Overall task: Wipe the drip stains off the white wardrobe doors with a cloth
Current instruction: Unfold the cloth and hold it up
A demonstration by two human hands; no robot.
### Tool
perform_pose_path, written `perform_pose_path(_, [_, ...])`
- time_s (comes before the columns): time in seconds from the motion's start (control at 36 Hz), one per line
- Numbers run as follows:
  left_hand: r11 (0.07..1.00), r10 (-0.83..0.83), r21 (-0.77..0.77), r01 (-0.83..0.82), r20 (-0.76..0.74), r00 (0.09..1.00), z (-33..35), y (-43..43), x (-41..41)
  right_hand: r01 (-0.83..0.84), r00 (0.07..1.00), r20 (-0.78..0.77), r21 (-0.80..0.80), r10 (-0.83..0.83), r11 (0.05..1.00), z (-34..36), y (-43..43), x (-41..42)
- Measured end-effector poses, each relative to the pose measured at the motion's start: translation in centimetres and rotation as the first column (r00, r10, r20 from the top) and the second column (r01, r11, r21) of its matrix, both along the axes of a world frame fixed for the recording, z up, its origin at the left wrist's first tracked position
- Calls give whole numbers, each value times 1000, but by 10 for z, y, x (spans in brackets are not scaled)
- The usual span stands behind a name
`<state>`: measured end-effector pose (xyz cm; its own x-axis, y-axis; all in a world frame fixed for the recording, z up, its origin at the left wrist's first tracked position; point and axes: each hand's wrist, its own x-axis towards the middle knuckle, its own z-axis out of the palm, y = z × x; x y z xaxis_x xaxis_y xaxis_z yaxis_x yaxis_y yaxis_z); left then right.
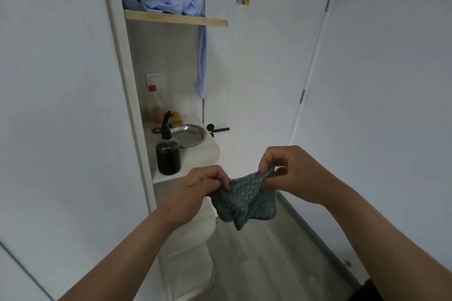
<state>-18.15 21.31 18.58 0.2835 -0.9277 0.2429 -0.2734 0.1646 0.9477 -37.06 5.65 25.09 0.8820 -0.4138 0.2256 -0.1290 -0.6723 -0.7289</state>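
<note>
A teal knitted cloth (247, 200) hangs in front of me at waist height, stretched between both hands. My left hand (198, 188) pinches its left top edge. My right hand (291, 173) pinches its right top corner, a little higher. A white wardrobe door (56, 105) fills the left side of the view, close to my left arm. No drip stains show on it from this angle.
Behind the cloth an open niche holds a wooden shelf (176, 18) with blue clothing (166, 0), a dark pump bottle (168, 156), a metal plate (189, 135) and a red-capped bottle (154, 105). A white door with a black handle (217, 128) stands ahead. White wall at right, wooden floor (264, 264) below.
</note>
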Motion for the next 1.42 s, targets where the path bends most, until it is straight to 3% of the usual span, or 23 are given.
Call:
perform_pose_path(0.08, [996, 46, 58, -68, 325, 945, 2, -5, -1, -49, 996, -80, -125, 39, 991, 9, -4, 3])
perform_pose_path(0.17, [982, 108, 48, -183, 651, 751, 8, -12, -12, -99, 989, -124, -193, 76, 976, 15, -9, 5])
perform_pose_path(0.25, [960, 169, 17, -281, 763, 624, 12, -23, -29, -132, 978, -186, -223, 91, 966, 20, -16, 6])
perform_pose_path(0.33, [954, 228, -65, -292, 790, 569, 9, -32, -37, -156, 962, -260, -263, 86, 952, 26, -30, -1])
perform_pose_path(0.42, [983, 121, 3, -182, 737, 665, 11, -32, -38, -181, 939, -337, -306, 71, 935, 29, -41, -9])
perform_pose_path(0.5, [998, -62, 58, 35, 559, 827, 16, -32, -41, -222, 916, -395, -348, 73, 911, 24, -43, -10])
perform_pose_path(0.56, [988, -148, 107, 110, 461, 875, 19, -35, -41, -252, 916, -381, -313, 122, 916, 23, -47, -10])
perform_pose_path(0.72, [997, -78, 39, 68, 395, 915, 33, -38, -43, -368, 872, -390, -124, 296, 922, 30, -54, -11])
perform_pose_path(0.92, [999, 32, -19, -28, 288, 957, 36, -37, -43, -315, 943, -52, 180, 329, 932, 38, -69, -22])
perform_pose_path(1.03, [997, 61, 3, -73, 516, 854, 41, -40, -50, -271, 959, -54, 103, 278, 957, 37, -61, -11])
perform_pose_path(1.11, [985, 138, 3, -172, 584, 800, 43, -42, -58, -230, 967, -118, -10, 227, 973, 41, -52, -3])
perform_pose_path(1.19, [976, 206, -43, -214, 509, 836, 42, -46, -60, -245, 959, -179, -117, 222, 962, 48, -44, 2])
perform_pose_path(1.28, [975, 220, -88, -202, 455, 863, 39, -50, -50, -263, 946, -212, -68, 244, 962, 51, -44, 1])
perform_pose_path(1.36, [994, 103, -44, -96, 201, 974, 42, -46, -43, -190, 965, -175, 43, 195, 981, 48, -53, -5])
perform_pose_path(1.42, [998, 32, -59, -32, 14, 999, 44, -43, -39, -154, 964, -189, 164, 185, 974, 39, -57, -8])
